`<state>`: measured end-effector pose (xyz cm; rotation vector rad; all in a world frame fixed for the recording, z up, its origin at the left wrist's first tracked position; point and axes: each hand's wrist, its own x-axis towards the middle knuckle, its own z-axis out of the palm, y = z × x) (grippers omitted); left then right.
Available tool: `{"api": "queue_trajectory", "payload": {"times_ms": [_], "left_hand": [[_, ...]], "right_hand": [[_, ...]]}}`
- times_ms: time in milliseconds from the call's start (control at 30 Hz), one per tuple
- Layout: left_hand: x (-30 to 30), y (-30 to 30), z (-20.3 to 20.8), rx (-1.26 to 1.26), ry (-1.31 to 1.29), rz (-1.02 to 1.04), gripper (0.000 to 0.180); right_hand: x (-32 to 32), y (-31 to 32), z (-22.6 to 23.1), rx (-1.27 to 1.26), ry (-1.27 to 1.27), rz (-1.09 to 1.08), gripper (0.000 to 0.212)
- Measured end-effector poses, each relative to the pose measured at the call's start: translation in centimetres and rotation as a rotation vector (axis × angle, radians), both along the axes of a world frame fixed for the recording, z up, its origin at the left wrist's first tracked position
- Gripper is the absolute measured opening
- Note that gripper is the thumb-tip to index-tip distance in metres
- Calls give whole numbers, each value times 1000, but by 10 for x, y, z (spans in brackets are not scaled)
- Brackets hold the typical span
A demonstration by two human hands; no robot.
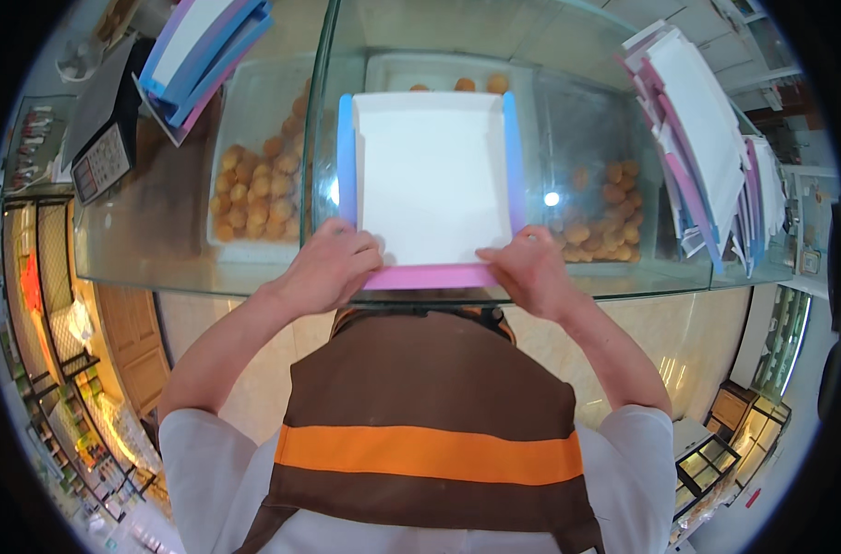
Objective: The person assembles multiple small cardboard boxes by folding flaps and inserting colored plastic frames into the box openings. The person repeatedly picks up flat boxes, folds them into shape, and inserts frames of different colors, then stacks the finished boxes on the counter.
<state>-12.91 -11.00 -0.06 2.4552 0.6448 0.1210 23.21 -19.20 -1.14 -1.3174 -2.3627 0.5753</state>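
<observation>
A shallow open cardboard box (pixel 430 175) lies on the glass counter in front of me, white inside with blue sides and a pink near edge. My left hand (pixel 333 263) is closed on its near left corner, the thumb over the inside of the wall. At the near right corner my right hand (pixel 531 268) pinches the cardboard in the same way. The fingers outside the walls are partly hidden. Nothing lies inside the box.
Under the glass counter top (pixel 494 294), trays hold round golden-brown pastries (pixel 259 194), with more pastries (pixel 600 222) at the right. Folded blue-and-white cardboard (pixel 204 60) and a weighing scale (pixel 105 162) stand at the left. Stacked flat box cardboard (pixel 693 138) leans at the right.
</observation>
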Motion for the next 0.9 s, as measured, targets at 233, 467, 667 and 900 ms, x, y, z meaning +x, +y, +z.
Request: {"api": "queue_trajectory", "payload": {"times_ms": [233,467,667,900], "left_hand": [[-7,-12,-1,87,-112,-40,22],[13,2,12,160,-27,59,15],[119,-2,-15,99,-253,-38,21],[151,0,-24,66,-225,6,21]], "right_hand": [[-1,2,20,-108,23,-9,56],[2,4,4,-47,23,9,83],[3,3,-2,-19,106,-64,86],[13,-6,-6,-26,214,-151,87]]}}
